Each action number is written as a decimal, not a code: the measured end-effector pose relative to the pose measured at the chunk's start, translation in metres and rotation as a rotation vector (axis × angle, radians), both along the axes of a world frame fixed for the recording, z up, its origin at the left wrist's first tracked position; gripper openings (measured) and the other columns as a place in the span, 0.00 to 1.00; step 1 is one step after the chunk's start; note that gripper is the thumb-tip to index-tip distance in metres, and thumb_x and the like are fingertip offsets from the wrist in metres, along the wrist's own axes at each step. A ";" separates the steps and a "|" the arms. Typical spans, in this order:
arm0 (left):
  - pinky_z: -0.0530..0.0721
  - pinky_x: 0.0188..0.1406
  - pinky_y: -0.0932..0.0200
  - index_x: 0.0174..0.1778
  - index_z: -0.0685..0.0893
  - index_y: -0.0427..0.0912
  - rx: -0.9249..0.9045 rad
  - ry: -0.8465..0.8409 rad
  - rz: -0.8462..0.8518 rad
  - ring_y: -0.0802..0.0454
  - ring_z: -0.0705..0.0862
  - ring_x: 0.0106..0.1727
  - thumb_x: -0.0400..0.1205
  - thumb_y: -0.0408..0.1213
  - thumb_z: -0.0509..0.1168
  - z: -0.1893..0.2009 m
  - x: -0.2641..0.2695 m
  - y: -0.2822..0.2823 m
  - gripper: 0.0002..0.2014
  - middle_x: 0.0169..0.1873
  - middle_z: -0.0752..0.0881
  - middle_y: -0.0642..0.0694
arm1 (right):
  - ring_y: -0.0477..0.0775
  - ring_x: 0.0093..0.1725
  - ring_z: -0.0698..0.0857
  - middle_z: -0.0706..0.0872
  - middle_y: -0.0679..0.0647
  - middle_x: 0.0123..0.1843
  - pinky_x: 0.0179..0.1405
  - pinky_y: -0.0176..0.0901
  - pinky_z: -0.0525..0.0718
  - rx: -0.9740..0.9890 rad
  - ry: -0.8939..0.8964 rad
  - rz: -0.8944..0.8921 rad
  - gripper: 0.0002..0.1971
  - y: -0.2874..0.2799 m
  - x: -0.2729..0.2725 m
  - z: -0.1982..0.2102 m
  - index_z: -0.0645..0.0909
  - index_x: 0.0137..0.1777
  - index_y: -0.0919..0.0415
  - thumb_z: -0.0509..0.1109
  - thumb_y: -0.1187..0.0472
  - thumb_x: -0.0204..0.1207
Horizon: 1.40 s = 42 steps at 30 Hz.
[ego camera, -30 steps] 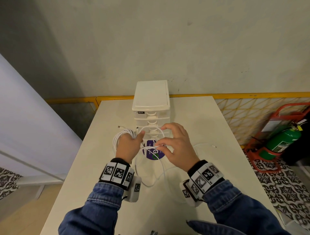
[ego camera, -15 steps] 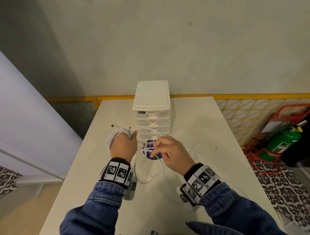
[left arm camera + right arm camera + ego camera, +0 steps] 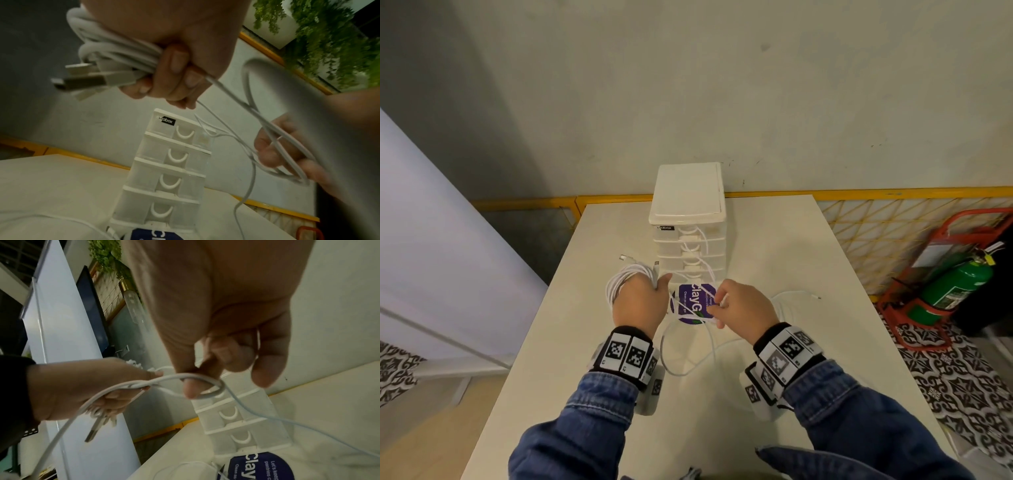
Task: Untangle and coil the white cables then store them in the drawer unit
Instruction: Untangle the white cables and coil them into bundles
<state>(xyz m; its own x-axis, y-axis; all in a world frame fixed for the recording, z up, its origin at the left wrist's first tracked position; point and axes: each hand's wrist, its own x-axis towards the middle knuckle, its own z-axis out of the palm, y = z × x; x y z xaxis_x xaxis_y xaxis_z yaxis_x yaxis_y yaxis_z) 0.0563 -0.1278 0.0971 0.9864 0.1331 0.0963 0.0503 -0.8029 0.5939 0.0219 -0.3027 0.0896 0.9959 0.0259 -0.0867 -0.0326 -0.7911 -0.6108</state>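
On the left, a pale partition panel (image 3: 431, 240) stood beside the cream table (image 3: 774, 260). The person's left hand (image 3: 640, 305) hovered just above the tabletop with its fingers (image 3: 176, 60) curled tight round a coiled bundle of white cable (image 3: 625, 279). The loops bulged out past the far-left side of the fist, and the bundle's long axis ran from the person away toward the wall. Two metal-tipped plugs (image 3: 624, 257) stuck out of the coil, pointing away from the person and a little leftward. From that fist a loose white cable (image 3: 678, 346) trailed across to the right, drooping in a wide loop onto the table near the person. It crossed over a round purple sticker (image 3: 697, 303) lying flat at the foot of the white drawer unit (image 3: 688, 219). The unit stood upright at the table's middle against the wall, its four drawers facing the person. The right hand (image 3: 744, 313) pinched the loose cable between thumb and fingertips (image 3: 190, 389), the strand hooked round one finger. Beyond it the cable ran rightward along the table and ended in a small plug (image 3: 815, 296) pointing right. Farther right, off the table, a green fire extinguisher (image 3: 955, 284) leaned in a red stand (image 3: 914, 308).
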 end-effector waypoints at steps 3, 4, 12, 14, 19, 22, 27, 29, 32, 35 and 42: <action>0.71 0.22 0.57 0.20 0.69 0.41 0.040 -0.027 -0.070 0.49 0.73 0.20 0.82 0.56 0.61 0.003 -0.005 -0.011 0.29 0.17 0.72 0.47 | 0.53 0.42 0.86 0.88 0.52 0.42 0.37 0.40 0.76 0.011 0.070 -0.095 0.18 -0.002 0.001 -0.009 0.69 0.52 0.54 0.74 0.57 0.69; 0.69 0.22 0.57 0.20 0.68 0.41 0.062 -0.024 -0.098 0.49 0.72 0.20 0.82 0.57 0.61 0.003 -0.007 -0.015 0.29 0.17 0.71 0.47 | 0.54 0.43 0.87 0.87 0.54 0.44 0.35 0.39 0.76 0.043 0.081 -0.121 0.21 -0.004 0.001 -0.012 0.68 0.55 0.55 0.75 0.58 0.68; 0.63 0.23 0.56 0.22 0.63 0.42 0.113 0.068 -0.261 0.50 0.70 0.22 0.80 0.60 0.60 -0.006 -0.006 -0.025 0.29 0.19 0.69 0.48 | 0.52 0.46 0.81 0.77 0.53 0.56 0.56 0.50 0.83 0.224 0.045 0.017 0.45 -0.012 -0.002 -0.012 0.54 0.81 0.49 0.76 0.66 0.69; 0.65 0.26 0.56 0.22 0.64 0.42 0.112 0.065 -0.264 0.48 0.72 0.25 0.81 0.59 0.60 -0.008 -0.006 -0.027 0.29 0.19 0.70 0.49 | 0.54 0.49 0.84 0.81 0.56 0.58 0.57 0.48 0.84 0.232 0.055 0.013 0.44 -0.010 -0.001 -0.015 0.51 0.82 0.49 0.72 0.67 0.72; 0.65 0.23 0.56 0.21 0.65 0.41 -0.008 0.058 -0.181 0.47 0.71 0.21 0.82 0.57 0.60 -0.012 -0.001 -0.021 0.29 0.17 0.70 0.47 | 0.48 0.46 0.85 0.88 0.54 0.46 0.58 0.39 0.81 0.358 -0.036 0.081 0.40 -0.006 -0.002 -0.011 0.51 0.82 0.56 0.68 0.69 0.75; 0.68 0.22 0.56 0.19 0.67 0.40 -0.112 0.055 -0.125 0.50 0.71 0.19 0.82 0.57 0.60 -0.014 0.002 -0.014 0.31 0.15 0.71 0.46 | 0.34 0.38 0.82 0.88 0.47 0.41 0.46 0.23 0.74 0.362 -0.089 0.209 0.41 -0.003 -0.004 -0.007 0.47 0.82 0.50 0.66 0.71 0.76; 0.71 0.25 0.61 0.15 0.77 0.37 -0.362 0.017 -0.065 0.60 0.74 0.12 0.84 0.54 0.59 -0.004 0.004 -0.007 0.33 0.06 0.73 0.51 | 0.28 0.40 0.82 0.88 0.43 0.42 0.43 0.19 0.71 0.357 -0.123 0.348 0.42 -0.001 -0.009 -0.004 0.44 0.80 0.41 0.62 0.72 0.77; 0.71 0.24 0.60 0.16 0.75 0.37 -0.383 -0.011 -0.010 0.58 0.73 0.12 0.83 0.56 0.58 -0.001 0.008 -0.004 0.33 0.07 0.72 0.50 | 0.29 0.43 0.82 0.89 0.46 0.43 0.45 0.20 0.72 0.360 -0.140 0.353 0.42 0.000 -0.011 -0.005 0.44 0.80 0.40 0.62 0.72 0.77; 0.72 0.24 0.56 0.21 0.70 0.38 -0.374 -0.076 0.074 0.47 0.73 0.20 0.81 0.60 0.58 -0.002 0.012 0.003 0.30 0.17 0.72 0.43 | 0.31 0.43 0.82 0.88 0.44 0.43 0.45 0.22 0.73 0.456 -0.186 0.287 0.34 0.001 -0.014 -0.006 0.62 0.77 0.45 0.63 0.74 0.75; 0.73 0.25 0.56 0.24 0.72 0.37 -0.332 -0.081 0.103 0.47 0.73 0.23 0.82 0.58 0.58 -0.003 0.011 0.005 0.29 0.20 0.73 0.41 | 0.26 0.43 0.82 0.87 0.41 0.44 0.44 0.19 0.74 0.540 -0.215 0.220 0.22 0.000 -0.016 -0.006 0.83 0.62 0.57 0.64 0.77 0.73; 0.76 0.33 0.54 0.38 0.83 0.33 -0.301 -0.055 0.041 0.44 0.81 0.32 0.84 0.56 0.55 -0.009 0.007 0.008 0.28 0.28 0.82 0.40 | 0.45 0.45 0.87 0.90 0.47 0.43 0.46 0.26 0.79 0.591 -0.219 0.145 0.15 -0.006 -0.013 -0.015 0.89 0.42 0.58 0.65 0.76 0.72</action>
<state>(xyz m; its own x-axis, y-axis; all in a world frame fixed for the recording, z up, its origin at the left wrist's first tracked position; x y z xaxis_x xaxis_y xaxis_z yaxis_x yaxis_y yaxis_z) 0.0631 -0.1201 0.0882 0.9740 0.2031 0.1000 0.0397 -0.5882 0.8077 0.0089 -0.3086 0.0745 0.9717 0.1427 0.1882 0.2242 -0.3066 -0.9251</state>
